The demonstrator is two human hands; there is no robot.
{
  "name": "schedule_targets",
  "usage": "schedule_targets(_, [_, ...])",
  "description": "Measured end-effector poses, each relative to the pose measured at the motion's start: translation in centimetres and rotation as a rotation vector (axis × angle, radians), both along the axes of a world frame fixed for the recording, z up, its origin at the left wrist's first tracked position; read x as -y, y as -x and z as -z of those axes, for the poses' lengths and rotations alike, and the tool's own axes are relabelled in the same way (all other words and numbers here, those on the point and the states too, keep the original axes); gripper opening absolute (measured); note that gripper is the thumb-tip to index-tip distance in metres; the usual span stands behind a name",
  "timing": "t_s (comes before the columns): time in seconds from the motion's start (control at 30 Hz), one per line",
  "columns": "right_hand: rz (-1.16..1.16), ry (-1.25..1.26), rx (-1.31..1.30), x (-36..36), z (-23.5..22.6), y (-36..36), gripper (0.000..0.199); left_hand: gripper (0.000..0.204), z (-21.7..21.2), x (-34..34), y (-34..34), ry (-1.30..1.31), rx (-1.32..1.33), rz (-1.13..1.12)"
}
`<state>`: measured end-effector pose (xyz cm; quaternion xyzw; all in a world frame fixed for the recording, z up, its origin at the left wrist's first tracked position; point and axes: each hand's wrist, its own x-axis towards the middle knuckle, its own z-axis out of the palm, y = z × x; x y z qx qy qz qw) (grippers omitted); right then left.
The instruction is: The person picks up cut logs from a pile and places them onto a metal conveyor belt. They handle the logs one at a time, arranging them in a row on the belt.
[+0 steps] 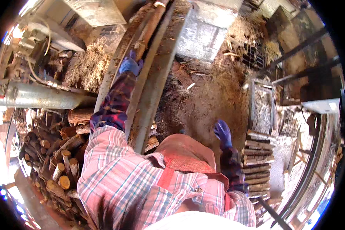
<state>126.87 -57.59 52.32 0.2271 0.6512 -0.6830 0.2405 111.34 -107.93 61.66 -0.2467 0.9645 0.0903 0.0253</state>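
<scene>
My left hand (130,66), in a blue glove, reaches forward along a long metal channel (163,63). Its fingers are spread at the near end of a peeled log (149,32) lying lengthwise in the channel. They seem to touch the log's end, and the palm side is hidden. Off to the right, my right hand (223,133), also gloved in blue, hangs in the air beside my red apron (189,147). Its fingers are loosely stretched, and nothing shows in them.
A big pile of cut logs (61,165) lies to the left, below a thick metal cylinder (46,96). More logs are stacked (258,165) at right near a metal frame (261,103). A short log piece (182,74) rests on the dirt floor. Wood shavings (90,67) lie beyond.
</scene>
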Motion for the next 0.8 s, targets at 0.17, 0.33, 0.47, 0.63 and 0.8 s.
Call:
schedule_targets(0.17, [0.482,0.431,-0.078,-21.2,12.9,-21.4,0.022,0.064,4.2,-2.2,5.5,0.14,-0.209,0.382])
schedule_targets(0.33, [1.214,0.059,0.33,-24.3,21.9,-36.9,0.02,0.059,4.4,-20.1,4.1,0.4,-0.809,0.598])
schedule_targets(0.47, [1.439,-0.04,0.745,-28.9,30.0,-45.5,0.043,0.021,10.1,-46.1,-6.1,-0.335,0.102,1.153])
schedule_targets(0.63, [1.634,-0.275,0.213,-44.0,25.7,-46.1,0.039,0.042,15.5,-65.2,-24.6,-0.703,0.825,1.095])
schedule_targets(0.8, [1.31,-0.699,0.663,-61.1,29.5,-50.3,0.098,0.036,15.2,-74.7,-29.0,-0.803,1.158,1.007])
